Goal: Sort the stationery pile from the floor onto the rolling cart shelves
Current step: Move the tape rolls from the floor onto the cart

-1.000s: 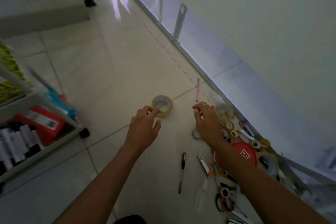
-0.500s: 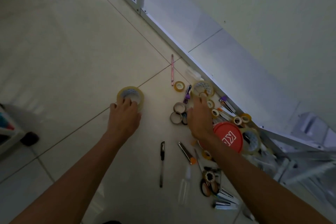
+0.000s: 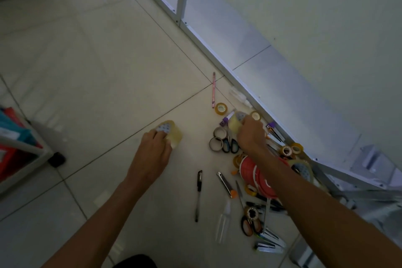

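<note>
Left hand (image 3: 153, 150) grips a tilted tape roll (image 3: 170, 132); right hand (image 3: 252, 135) grips another roll (image 3: 235, 123). No lettering readable.

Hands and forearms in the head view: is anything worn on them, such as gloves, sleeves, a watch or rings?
Nothing worn shows. The left hand and the right hand are bare, with no gloves. Both forearms are uncovered right down to the frame edge, so no sleeve is in view. No watch, band or bracelet shows at either wrist. The picture is too dim and soft to rule out a thin ring.
</note>
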